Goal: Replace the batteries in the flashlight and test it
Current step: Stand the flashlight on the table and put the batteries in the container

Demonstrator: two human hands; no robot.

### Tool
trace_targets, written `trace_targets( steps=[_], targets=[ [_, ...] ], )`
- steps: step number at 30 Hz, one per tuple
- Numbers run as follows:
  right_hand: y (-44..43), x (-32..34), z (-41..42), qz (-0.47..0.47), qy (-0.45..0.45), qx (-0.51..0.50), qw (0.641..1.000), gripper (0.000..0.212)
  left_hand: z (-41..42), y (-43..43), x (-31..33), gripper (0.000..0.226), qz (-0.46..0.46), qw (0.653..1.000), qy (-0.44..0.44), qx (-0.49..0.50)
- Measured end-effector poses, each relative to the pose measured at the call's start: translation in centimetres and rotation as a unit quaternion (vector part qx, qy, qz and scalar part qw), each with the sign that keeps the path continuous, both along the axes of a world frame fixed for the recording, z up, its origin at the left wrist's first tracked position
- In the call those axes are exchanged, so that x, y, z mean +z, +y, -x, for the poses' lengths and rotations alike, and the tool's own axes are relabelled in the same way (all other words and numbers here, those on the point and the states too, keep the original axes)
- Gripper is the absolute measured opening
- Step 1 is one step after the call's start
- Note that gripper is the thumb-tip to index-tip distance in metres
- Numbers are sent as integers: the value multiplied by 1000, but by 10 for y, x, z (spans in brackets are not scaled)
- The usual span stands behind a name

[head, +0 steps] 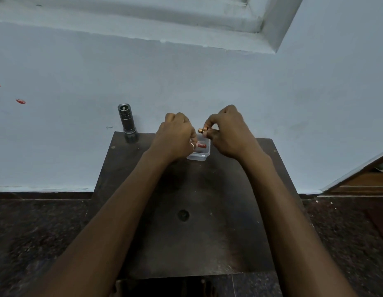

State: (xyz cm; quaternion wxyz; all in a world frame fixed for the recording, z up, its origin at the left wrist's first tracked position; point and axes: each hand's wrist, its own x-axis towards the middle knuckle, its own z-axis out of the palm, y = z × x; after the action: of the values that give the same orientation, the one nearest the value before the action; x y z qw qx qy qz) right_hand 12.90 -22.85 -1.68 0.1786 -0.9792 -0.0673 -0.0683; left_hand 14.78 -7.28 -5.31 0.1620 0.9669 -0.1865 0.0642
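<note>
Two batteries show: a small copper-ended cylindrical battery (201,130) pinched in the fingertips of my right hand (227,133) just above the clear square plastic container (199,157), and a red-wrapped battery (201,145) lying inside it. My left hand (175,138) is curled at the container's left rim; whether it grips the tub or something else I cannot tell. The grey metal flashlight (126,123) stands upright, well apart, at the back left corner of the dark wooden table (186,232). My pinch looks shallow, so the battery could slip and roll off. Old and new cells could get mixed. A careless reach might topple the flashlight off its corner.
</note>
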Motion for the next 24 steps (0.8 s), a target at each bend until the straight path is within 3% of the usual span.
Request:
trace_targets(
  steps=[6,13,18,24],
  targets=[
    [12,-14,-16,50,60,26,997,21,11,15,5,37,152,984,-66,60],
    [19,-26,-22,87,80,41,992,32,17,14,-2,39,164,983,16,82],
    [18,-22,-25,117,96,54,987,29,20,8,-2,36,177,980,18,86],
    [18,-21,-27,153,38,36,987,27,18,7,-3,35,186,979,11,84]
  ],
)
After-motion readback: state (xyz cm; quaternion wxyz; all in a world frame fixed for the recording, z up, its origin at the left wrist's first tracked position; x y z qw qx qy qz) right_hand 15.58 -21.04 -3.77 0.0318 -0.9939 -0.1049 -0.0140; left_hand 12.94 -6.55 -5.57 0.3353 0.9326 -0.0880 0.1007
